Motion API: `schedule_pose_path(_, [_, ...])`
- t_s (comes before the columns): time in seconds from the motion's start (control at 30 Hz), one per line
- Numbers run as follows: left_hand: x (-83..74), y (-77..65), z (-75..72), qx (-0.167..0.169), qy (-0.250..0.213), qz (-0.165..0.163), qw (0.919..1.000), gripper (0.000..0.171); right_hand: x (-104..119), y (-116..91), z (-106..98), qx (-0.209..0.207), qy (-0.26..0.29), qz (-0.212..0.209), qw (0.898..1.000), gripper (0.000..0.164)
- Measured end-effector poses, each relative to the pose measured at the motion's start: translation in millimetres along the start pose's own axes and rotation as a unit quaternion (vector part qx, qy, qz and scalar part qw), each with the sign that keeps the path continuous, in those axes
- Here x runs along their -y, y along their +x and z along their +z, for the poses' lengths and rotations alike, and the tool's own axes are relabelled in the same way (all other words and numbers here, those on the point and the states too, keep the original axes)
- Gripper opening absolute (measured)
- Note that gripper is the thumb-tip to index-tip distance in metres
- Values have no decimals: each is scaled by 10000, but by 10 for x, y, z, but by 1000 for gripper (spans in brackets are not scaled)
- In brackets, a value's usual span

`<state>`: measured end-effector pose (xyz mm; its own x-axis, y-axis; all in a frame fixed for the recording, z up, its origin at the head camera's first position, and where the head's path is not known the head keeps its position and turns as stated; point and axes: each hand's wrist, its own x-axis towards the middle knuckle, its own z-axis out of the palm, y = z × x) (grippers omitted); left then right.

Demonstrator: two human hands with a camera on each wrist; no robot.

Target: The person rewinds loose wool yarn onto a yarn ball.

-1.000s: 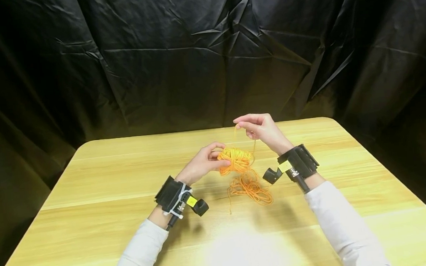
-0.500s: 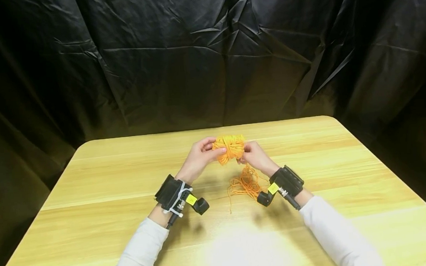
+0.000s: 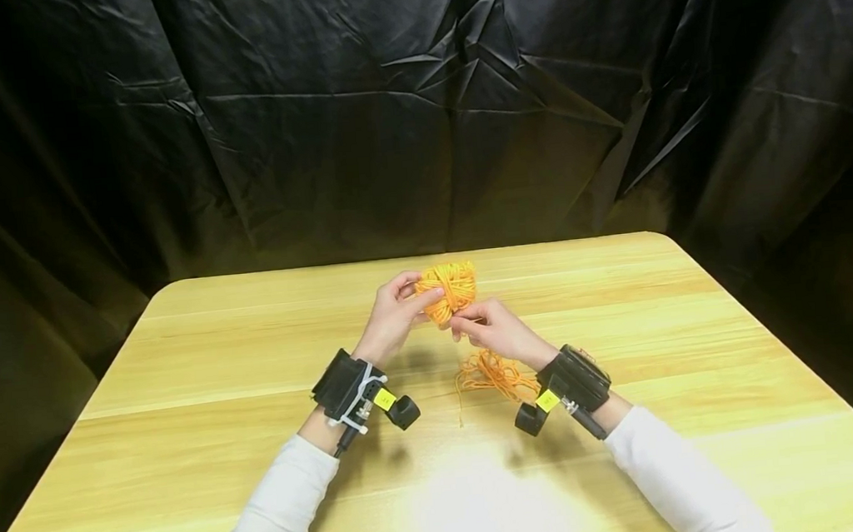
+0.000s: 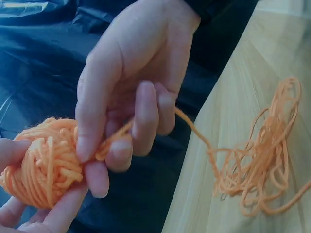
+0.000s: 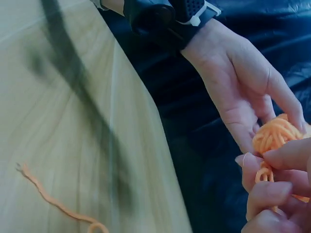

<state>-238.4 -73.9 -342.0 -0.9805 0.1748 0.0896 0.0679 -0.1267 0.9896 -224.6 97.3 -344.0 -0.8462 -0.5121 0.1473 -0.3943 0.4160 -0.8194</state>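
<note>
An orange ball of yarn (image 3: 449, 287) is held above the table by my left hand (image 3: 391, 315), thumb on its near side. My right hand (image 3: 502, 329) is close at the ball's lower right, its thumb and index finger pinching the yarn strand (image 4: 116, 133) beside it. In the left wrist view the strand runs through the right fingers and down to a loose tangle of orange yarn (image 4: 257, 165) on the table. The right wrist view shows the left hand (image 5: 238, 73) behind the ball of yarn (image 5: 274, 136), with a small loop of yarn (image 5: 264, 174) between the right fingers.
The loose yarn tangle (image 3: 493, 373) lies on the wooden table (image 3: 216, 358) below the hands. Its free end (image 5: 39, 187) trails across the tabletop. A black sheet (image 3: 343, 156) hangs behind the far edge. Both wrists carry strapped cameras (image 3: 405, 412).
My right hand has come down from above the ball to its lower right side. The left hand has lifted the ball slightly and tilted it, shifting a little left.
</note>
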Motion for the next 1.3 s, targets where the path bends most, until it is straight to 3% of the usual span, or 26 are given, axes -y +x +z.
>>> schedule_pose_path(0.2, [6, 8, -23, -158, 241, 91, 9995, 31, 121, -6, -125, 14, -530, -214, 9984, 20])
schedule_pose_path(0.4, [32, -6, -30, -71, 729, -73, 9973, 33, 287, 25, -307, -146, -468, -317, 9983, 14])
schedule_pose_path(0.67, [27, -29, -23, 862, 1298, -121, 9877, 46, 403, 102, -501, -347, 348, -358, 9982, 21])
schedule_pose_path(0.87, [-6, -68, -40, 1682, 1696, -2, 9711, 42, 294, 192, -565, -684, 1101, -392, 9908, 24])
schedule_pose_path(0.97, [-26, -86, -42, 1875, 1686, 4, 9677, 43, 187, 210, -542, -889, 1348, -166, 9867, 25])
schedule_pose_path(1.13, [-40, -85, -34, 1738, 1238, 119, 9769, 42, -32, 211, -412, -1072, 1312, 295, 9851, 27])
schedule_pose_path(1.3, [-50, -63, -10, 1139, 625, 303, 9911, 38, -182, 150, -212, -1133, 1071, 627, 9858, 21])
